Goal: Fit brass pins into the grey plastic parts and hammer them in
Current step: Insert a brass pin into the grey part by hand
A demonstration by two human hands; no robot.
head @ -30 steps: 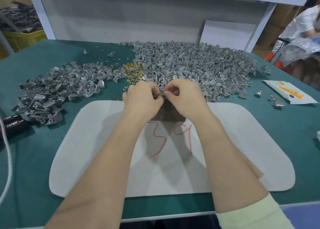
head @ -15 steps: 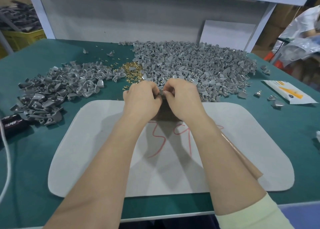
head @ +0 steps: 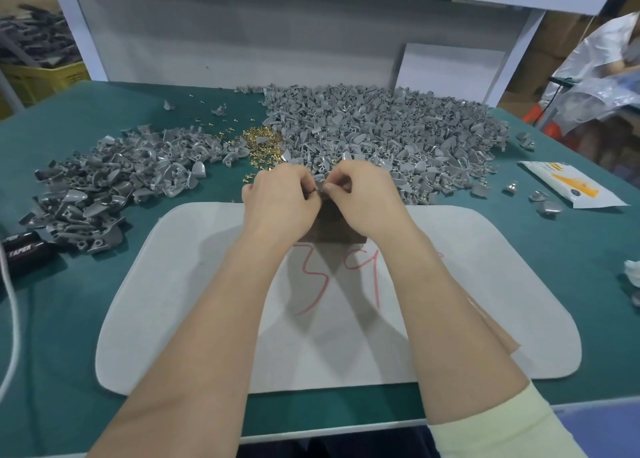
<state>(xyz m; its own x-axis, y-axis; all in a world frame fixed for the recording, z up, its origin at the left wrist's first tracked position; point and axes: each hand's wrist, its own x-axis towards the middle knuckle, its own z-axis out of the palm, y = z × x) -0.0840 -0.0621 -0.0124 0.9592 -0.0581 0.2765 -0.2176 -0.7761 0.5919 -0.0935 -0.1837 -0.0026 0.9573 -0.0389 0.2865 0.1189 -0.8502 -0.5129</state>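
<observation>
My left hand [head: 280, 201] and my right hand [head: 363, 197] meet fingertip to fingertip above a dark brown block [head: 332, 229] at the far edge of a white mat [head: 485, 301]. Between the curled fingers a small grey plastic part [head: 320, 184] shows only as a sliver. Whether a pin is pinched there I cannot see. A big heap of grey plastic parts [head: 398, 138] lies behind my hands. A smaller heap of grey parts [head: 114, 180] lies at the left. Loose brass pins [head: 263, 145] sit between the two heaps.
The green table [head: 62, 319] carries a black tool handle marked TAPER [head: 24, 249] and a white cable [head: 14, 336] at the left edge. A white and yellow packet [head: 568, 183] and a few stray grey parts [head: 540, 201] lie at the right. Another person [head: 602, 62] sits far right.
Both hands stay together at the same spot over the brown block. Only small finger shifts show between the frames.
</observation>
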